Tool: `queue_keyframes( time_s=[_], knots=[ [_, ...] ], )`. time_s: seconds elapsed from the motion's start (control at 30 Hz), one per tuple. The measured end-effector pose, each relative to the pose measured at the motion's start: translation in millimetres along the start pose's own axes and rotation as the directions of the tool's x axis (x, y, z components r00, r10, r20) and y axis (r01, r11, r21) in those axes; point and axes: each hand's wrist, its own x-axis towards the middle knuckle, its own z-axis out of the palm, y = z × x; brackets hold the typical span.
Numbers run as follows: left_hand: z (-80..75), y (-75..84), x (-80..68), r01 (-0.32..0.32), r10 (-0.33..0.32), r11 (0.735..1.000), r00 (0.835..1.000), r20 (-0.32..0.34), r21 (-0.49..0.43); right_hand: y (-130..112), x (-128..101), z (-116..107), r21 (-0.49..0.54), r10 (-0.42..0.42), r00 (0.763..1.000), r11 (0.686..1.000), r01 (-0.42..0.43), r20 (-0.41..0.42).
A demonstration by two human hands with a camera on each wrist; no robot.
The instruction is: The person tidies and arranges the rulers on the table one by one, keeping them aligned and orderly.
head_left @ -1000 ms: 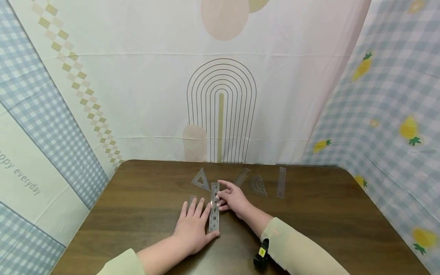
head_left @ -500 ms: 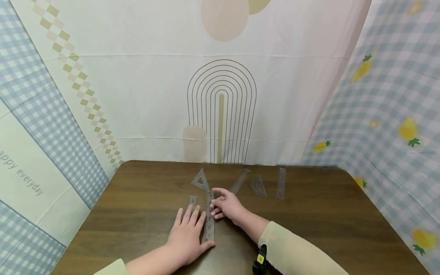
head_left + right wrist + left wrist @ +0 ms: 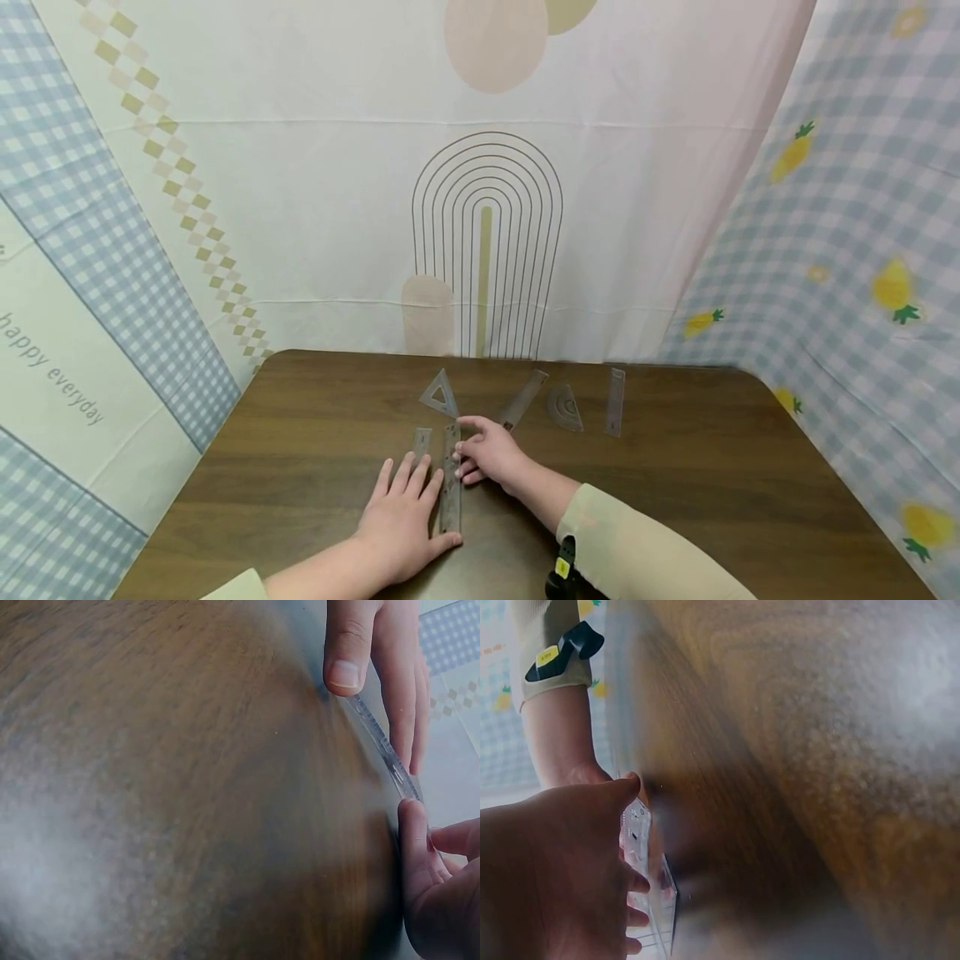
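A clear stencil ruler [image 3: 452,479] with cut-out shapes lies lengthwise between the two hands. My left hand [image 3: 397,521] spreads its straight fingers along the ruler's left side, the thumb at its near end. Under those fingers is another clear ruler [image 3: 422,440], mostly hidden, with its far end showing. My right hand [image 3: 491,454] holds the stencil ruler at its right edge, the index finger reaching its far corner. In the right wrist view the right thumb [image 3: 411,832] touches the ruler's edge. A clear set square [image 3: 440,393] lies just beyond the far end.
Further right on the brown wooden table [image 3: 675,483] lie a slanted clear ruler [image 3: 527,398], a clear protractor [image 3: 565,408] and an upright-lying clear ruler [image 3: 615,402]. Patterned cloth [image 3: 337,208] hangs behind the table. A black wrist device [image 3: 561,571] sits on the right sleeve.
Both hands and the stencil ruler have moved left and nearer to me. More of the ruler under the left hand and of the slanted ruler now shows.
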Motion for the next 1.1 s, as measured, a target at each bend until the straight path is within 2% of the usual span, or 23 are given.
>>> queue_keyframes(
  time_s=[0.3, 0.57, 0.9, 1.1],
  knots=[
    [-3.8, -1.7, -0.9, -0.002, 0.002, 1.000, 1.000, 0.015, 0.012, -1.8, 3.7, 2.8, -0.124, 0.005, 1.000, 0.992, -0.006, -0.004],
    [-2.8, -4.6, -0.2, -0.001, 0.001, 1.000, 1.000, 0.016, 0.016, -3.8, 6.3, 3.5, -0.268, 0.002, 1.000, 0.963, -0.007, -0.016],
    [-0.5, -8.4, 0.1, -0.007, 0.007, 1.000, 1.000, 0.004, 0.011, -5.2, 5.9, 1.9, -0.342, 0.008, 1.000, 0.940, -0.015, -0.022],
    [1.1, -10.0, 0.8, -0.008, 0.008, 1.000, 1.000, 0.011, -0.005, -7.4, 4.2, 2.1, -0.415, 0.008, 0.999, 0.910, -0.021, -0.034]
  ],
)
